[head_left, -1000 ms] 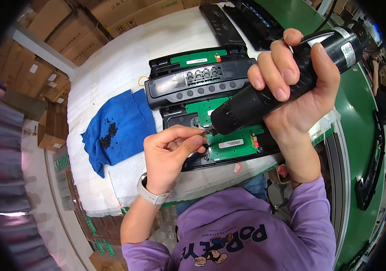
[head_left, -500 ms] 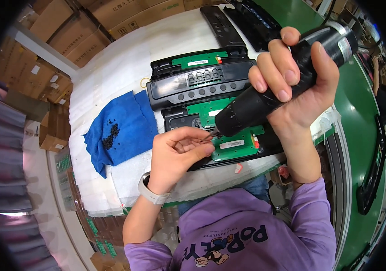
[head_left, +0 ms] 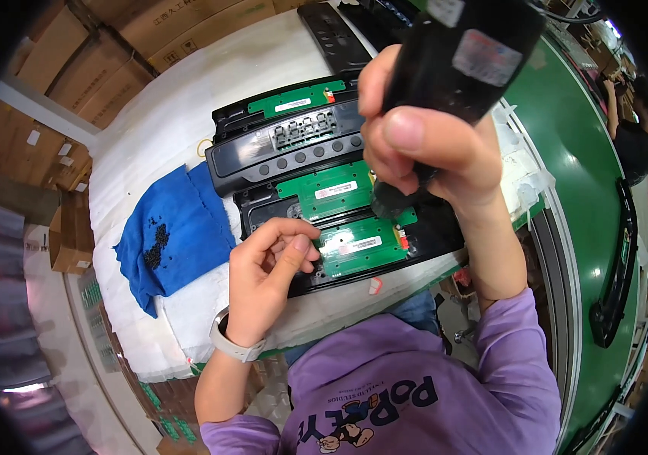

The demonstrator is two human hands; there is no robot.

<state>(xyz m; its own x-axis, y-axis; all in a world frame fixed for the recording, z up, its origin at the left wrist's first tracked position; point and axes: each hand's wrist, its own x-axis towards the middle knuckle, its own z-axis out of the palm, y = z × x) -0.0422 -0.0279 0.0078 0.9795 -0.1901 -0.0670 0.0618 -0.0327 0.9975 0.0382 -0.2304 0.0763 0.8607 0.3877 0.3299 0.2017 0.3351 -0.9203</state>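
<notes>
My right hand [head_left: 438, 148] is wrapped around a black electric screwdriver [head_left: 445, 83]. Its nose points down at the right end of a green circuit board [head_left: 354, 262] in a black plastic panel [head_left: 263, 216]; the bit's tip is hidden. My left hand [head_left: 267, 265] hovers at that board's left edge, thumb and fingers curled together. Anything tiny between the fingertips is too small to make out. A second green board [head_left: 324, 199] lies just beyond. Farther off, a panel with a display window and round buttons [head_left: 282, 163] rests against the nearer one.
Left of the panels, a blue cloth [head_left: 187, 243] bears a heap of small black pieces [head_left: 157, 246], apparently screws. More black panels [head_left: 331, 42] lie at the far edge. Cardboard boxes [head_left: 172, 30] line the back left. A green surface [head_left: 567, 174] runs along the right, with another person [head_left: 635, 136] beyond.
The screwdriver has swung from slanting to nearly upright, and its nose has moved from the board's left side to its right. My left fingers have drawn away from the bit.
</notes>
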